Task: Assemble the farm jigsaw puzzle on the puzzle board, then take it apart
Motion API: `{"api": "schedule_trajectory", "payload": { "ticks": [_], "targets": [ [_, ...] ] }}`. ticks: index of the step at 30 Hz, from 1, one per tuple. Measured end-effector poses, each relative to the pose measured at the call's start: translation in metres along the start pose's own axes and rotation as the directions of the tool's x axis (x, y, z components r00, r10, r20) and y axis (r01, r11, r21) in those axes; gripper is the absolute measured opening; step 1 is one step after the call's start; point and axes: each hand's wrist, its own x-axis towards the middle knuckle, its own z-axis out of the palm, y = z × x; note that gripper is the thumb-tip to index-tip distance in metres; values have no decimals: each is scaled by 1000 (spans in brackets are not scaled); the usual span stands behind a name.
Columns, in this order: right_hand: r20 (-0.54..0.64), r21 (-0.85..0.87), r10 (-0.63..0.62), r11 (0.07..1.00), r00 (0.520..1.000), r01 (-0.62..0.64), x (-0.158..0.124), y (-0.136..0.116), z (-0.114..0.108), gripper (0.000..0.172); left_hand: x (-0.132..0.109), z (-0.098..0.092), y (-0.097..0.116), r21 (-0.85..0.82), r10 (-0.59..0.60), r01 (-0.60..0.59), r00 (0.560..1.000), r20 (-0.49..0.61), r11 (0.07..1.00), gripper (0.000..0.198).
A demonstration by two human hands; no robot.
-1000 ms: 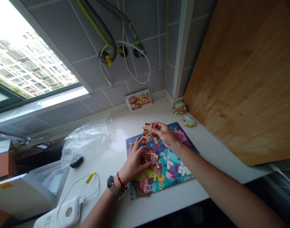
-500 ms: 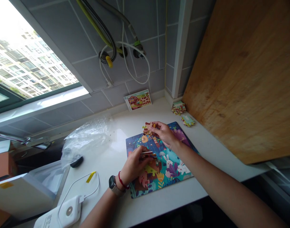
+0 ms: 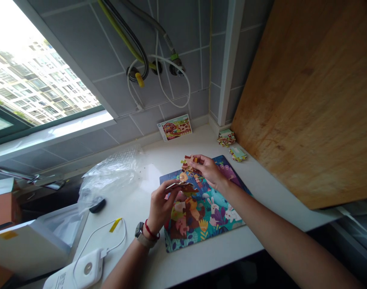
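Closed on a few joined puzzle pieces, my left hand tilts them just above the left part of a colourful puzzle board. My right hand pinches brown and yellow jigsaw pieces over the board's far edge. The board shows rabbits, purple plants and a dark blue sky. Brown and pink animal pieces lie on its lower left. My fingers hide some of the held pieces.
Two stacks of puzzle pieces sit by the wooden panel. A farm picture card leans on the wall. To the left are crumpled clear plastic and a white power bank with a cable.
My left hand has moved left and lifted, tilting its pieces up and uncovering animal pieces on the board. My right hand has stayed almost still with its pieces.
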Motion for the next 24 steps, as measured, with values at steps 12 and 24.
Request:
{"api": "schedule_trajectory", "payload": {
  "ticks": [12,24],
  "targets": [
    [36,-132,-66,989,997,70,1,8,0,48,21,-14,-4,-418,-271,184,949,-160,890,38],
    [211,-189,-81,974,974,122,-3,8,6,45,16,-9,-9,-289,-194,149,972,-134,946,34]
  ]
}}
